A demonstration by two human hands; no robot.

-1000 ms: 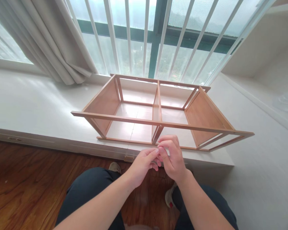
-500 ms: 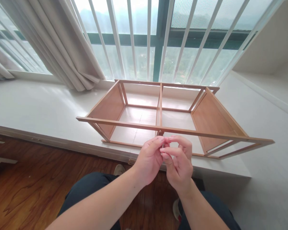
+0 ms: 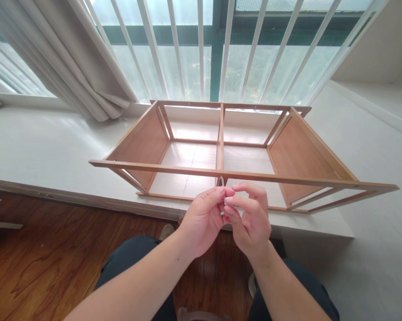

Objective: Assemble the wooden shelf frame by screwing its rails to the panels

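My left hand [image 3: 204, 218] is closed, its thumb and fingertips pinching a thin metal rod [image 3: 222, 181], mostly hidden by the fingers. The rod's pale tip pokes up just below the front rail [image 3: 184, 172] of a wooden frame, by the middle post [image 3: 222, 138]. Whether it is a tool or a screw, I cannot tell. My right hand [image 3: 252, 220] is closed beside the left, thumb and index finger pinched at the rod's lower end, its upper fingers curled. The brown frame lies on a white ledge, with a solid panel [image 3: 137, 145] at its left and another panel [image 3: 308, 147] at its right.
The white ledge [image 3: 47, 138] runs along a barred window [image 3: 181, 67]. A grey curtain [image 3: 63, 58] hangs at the left, and a white wall [image 3: 381, 147] rises at the right. Below are a wooden floor [image 3: 54, 258] and my knees [image 3: 134, 263].
The view has tipped down and come closer, so the frame looks larger. Both hands stay together beneath the middle of the front rail; the right fingers have shifted slightly.
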